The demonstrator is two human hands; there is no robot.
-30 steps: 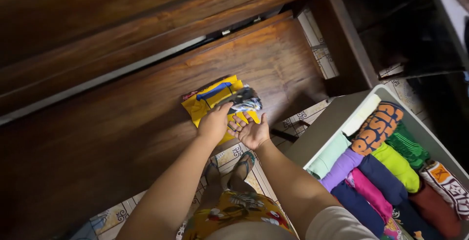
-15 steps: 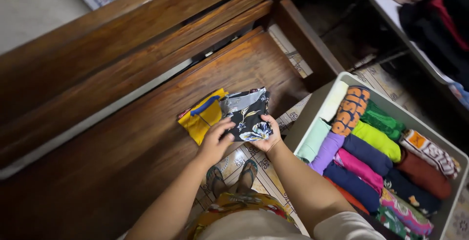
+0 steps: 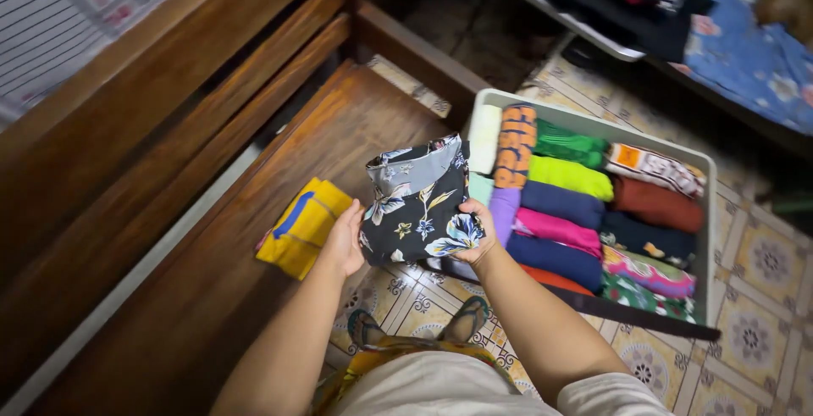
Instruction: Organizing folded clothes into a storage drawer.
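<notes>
Both my hands hold a folded black garment with a floral print (image 3: pixel 417 204) above the edge of a wooden bench (image 3: pixel 254 323). My left hand (image 3: pixel 343 242) grips its left edge. My right hand (image 3: pixel 477 234) grips its lower right corner. A folded yellow garment with a blue stripe (image 3: pixel 301 225) lies on the bench just left of my left hand. To the right stands a grey bin (image 3: pixel 710 213) packed with several rolled clothes in many colours.
The bench's dark backrest slats (image 3: pixel 169 85) run along the left. Patterned floor tiles (image 3: pixel 754 331) lie beneath the bin and my sandalled feet (image 3: pixel 461 323). A pile of dark and blue clothes (image 3: pixel 694 9) rests on a surface at the top right.
The floral garment has been lifted off the yellow one and moved right toward the bin, held in both hands. The view has swung right, showing more of the bin.
</notes>
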